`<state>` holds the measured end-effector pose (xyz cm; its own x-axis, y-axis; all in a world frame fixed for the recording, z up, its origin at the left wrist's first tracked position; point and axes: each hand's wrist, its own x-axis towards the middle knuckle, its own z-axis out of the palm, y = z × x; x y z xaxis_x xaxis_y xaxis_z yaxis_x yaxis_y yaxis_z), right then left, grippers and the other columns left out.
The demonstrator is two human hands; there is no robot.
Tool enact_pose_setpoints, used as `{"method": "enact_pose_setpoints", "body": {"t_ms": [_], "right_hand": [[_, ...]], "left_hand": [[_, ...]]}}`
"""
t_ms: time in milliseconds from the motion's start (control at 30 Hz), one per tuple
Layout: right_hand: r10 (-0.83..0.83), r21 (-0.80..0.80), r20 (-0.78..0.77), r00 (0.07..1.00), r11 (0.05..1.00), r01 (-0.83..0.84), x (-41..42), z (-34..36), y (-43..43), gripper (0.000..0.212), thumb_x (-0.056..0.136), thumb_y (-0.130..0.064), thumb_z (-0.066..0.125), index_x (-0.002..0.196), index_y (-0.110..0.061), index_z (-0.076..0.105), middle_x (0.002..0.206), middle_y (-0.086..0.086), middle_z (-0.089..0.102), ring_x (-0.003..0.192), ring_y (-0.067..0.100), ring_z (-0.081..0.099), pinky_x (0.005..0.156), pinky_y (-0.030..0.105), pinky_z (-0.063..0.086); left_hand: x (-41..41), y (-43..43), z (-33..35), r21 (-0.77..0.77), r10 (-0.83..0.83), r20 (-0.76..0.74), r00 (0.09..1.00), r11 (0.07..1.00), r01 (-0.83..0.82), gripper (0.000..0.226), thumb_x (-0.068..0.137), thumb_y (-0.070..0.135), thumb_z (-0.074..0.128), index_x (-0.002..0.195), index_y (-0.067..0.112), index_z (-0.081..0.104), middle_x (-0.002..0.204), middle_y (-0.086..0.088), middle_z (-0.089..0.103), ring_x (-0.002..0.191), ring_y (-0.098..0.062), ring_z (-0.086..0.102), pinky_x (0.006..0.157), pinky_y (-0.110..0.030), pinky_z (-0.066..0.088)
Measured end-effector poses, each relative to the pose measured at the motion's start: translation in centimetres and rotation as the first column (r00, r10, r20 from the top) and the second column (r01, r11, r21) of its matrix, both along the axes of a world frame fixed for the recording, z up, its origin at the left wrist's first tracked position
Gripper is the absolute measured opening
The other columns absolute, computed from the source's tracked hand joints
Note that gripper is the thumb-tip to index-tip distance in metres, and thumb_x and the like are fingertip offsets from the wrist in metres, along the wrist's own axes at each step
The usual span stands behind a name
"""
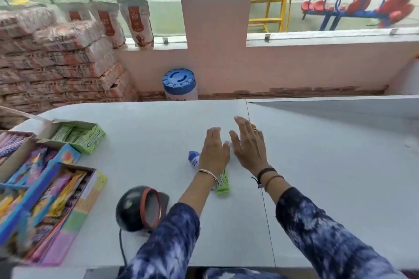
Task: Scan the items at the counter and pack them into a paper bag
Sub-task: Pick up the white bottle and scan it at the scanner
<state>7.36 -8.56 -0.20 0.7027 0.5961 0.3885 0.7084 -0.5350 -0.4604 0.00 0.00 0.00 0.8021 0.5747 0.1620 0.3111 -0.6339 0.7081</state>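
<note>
Both hands, the left hand [214,150] and right hand [248,145], hovered released and grasping nothing over small items mid-bench [317,165], where the green packet [222,184] and blue-and-white packet [193,158] looked light, soft and best pinched at their sides.

Blue-white mottled sleeves [328,233], wrist bangles [207,173], one ring [255,129].

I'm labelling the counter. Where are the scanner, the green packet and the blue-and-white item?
scanner [133,208], head view, black dome.
green packet [223,184], head view, lower half.
blue-and-white item [193,158], head view, middle.
</note>
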Motion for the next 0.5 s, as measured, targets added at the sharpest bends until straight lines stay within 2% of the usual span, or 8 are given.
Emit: {"method": "enact_pose_setpoints", "body": {"t_ms": [100, 167, 267, 333, 400, 433, 467, 500], "right_hand": [[-0.082, -0.02, -0.114, 0.99, 0.997, 0.08, -0.5, -2.0, -0.9, 0.036, 0.089, -0.026, 0.043, 0.119, -0.008, 0.052, 0.117, 0.012, 0.058, 0.103, 0.032, 0.057, 0.085, 0.039, 0.044], [-0.116, -0.063, -0.193, 0.974, 0.992, 0.106, -0.9, -3.5, -1.5, 0.031, 0.087, -0.019, 0.046, 0.114, -0.005, 0.054, 0.111, 0.015, 0.059, 0.098, 0.034, 0.057, 0.083, 0.04, 0.045], [-0.125, -0.033, -0.403, 0.907, 0.992, 0.122, -0.8, -4.2, -2.0, 0.025, 0.089, -0.012, 0.047, 0.113, -0.006, 0.052, 0.109, 0.013, 0.061, 0.094, 0.033, 0.058, 0.08, 0.039, 0.046], [-0.154, 0.022, -0.569, 0.808, 0.979, 0.203, -0.6, -4.4, -2.3, 0.019, 0.092, -0.018, 0.047, 0.108, -0.009, 0.049, 0.101, 0.009, 0.063, 0.087, 0.029, 0.059, 0.074, 0.037, 0.048], [-0.139, 0.129, -0.732, 0.667, 0.933, 0.335, 0.0, -4.3, -2.2, 0.02, 0.093, -0.025, 0.047, 0.106, -0.009, 0.046, 0.096, 0.011, 0.064, 0.081, 0.027, 0.063, 0.069, 0.037, 0.052], [-0.085, 0.175, -0.821, 0.565, 0.904, 0.39, 0.5, -4.2, -2.2, 0.025, 0.094, -0.028, 0.046, 0.109, -0.008, 0.045, 0.098, 0.012, 0.065, 0.079, 0.024, 0.064, 0.066, 0.034, 0.052], [-0.004, 0.209, -0.891, 0.453, 0.883, 0.419, 1.0, -4.0, -2.2, 0.032, 0.095, -0.031, 0.045, 0.115, -0.006, 0.044, 0.102, 0.012, 0.064, 0.08, 0.02, 0.064, 0.065, 0.03, 0.052], [0.093, 0.242, -0.934, 0.346, 0.876, 0.418, 1.4, -3.8, -2.2, 0.037, 0.096, -0.034, 0.043, 0.12, -0.006, 0.043, 0.105, 0.012, 0.063, 0.083, 0.019, 0.064, 0.067, 0.028, 0.051]], "left_hand": [[0.6, -0.8, -1.7, -0.005, -0.026, -0.219, 0.975, 1.0, 0.026, 0.051, 0.09, 0.016, 0.05, 0.135, -0.001, 0.034, 0.14, -0.018, 0.038, 0.125, -0.032, 0.044, 0.104, -0.036, 0.039], [0.9, -1.3, -3.0, 0.019, -0.013, -0.296, 0.955, 1.0, 0.02, 0.048, 0.089, 0.016, 0.05, 0.132, 0.001, 0.037, 0.136, -0.018, 0.04, 0.119, -0.034, 0.047, 0.097, -0.038, 0.043], [1.4, -1.5, -3.7, 0.039, 0.0, -0.31, 0.951, 0.999, 0.013, 0.04, 0.087, 0.012, 0.052, 0.124, 0.001, 0.043, 0.126, -0.019, 0.046, 0.11, -0.035, 0.05, 0.09, -0.038, 0.043], [1.6, -1.5, -3.9, -0.024, 0.018, -0.266, 0.964, 0.999, -0.026, 0.04, 0.08, 0.013, 0.058, 0.117, -0.001, 0.048, 0.117, -0.019, 0.051, 0.103, -0.035, 0.052, 0.085, -0.036, 0.043], [1.2, -2.0, -3.2, -0.186, 0.11, -0.21, 0.972, 0.971, -0.15, 0.039, 0.077, 0.019, 0.064, 0.109, 0.001, 0.055, 0.102, -0.013, 0.058, 0.091, -0.029, 0.056, 0.076, -0.031, 0.042], [1.0, -2.4, -2.8, -0.325, 0.161, -0.197, 0.967, 0.92, -0.219, 0.036, 0.076, 0.023, 0.066, 0.104, 0.002, 0.059, 0.092, -0.009, 0.06, 0.083, -0.025, 0.056, 0.073, -0.029, 0.043], [0.6, -2.7, -2.4, -0.529, 0.206, -0.164, 0.965, 0.807, -0.262, 0.03, 0.076, 0.025, 0.066, 0.095, 0.002, 0.062, 0.082, -0.007, 0.061, 0.075, -0.023, 0.057, 0.071, -0.029, 0.047], [0.3, -3.1, -1.9, -0.757, 0.256, -0.117, 0.96, 0.602, -0.253, 0.025, 0.076, 0.024, 0.065, 0.085, 0.001, 0.063, 0.076, -0.009, 0.062, 0.069, -0.022, 0.059, 0.069, -0.031, 0.052]]}}
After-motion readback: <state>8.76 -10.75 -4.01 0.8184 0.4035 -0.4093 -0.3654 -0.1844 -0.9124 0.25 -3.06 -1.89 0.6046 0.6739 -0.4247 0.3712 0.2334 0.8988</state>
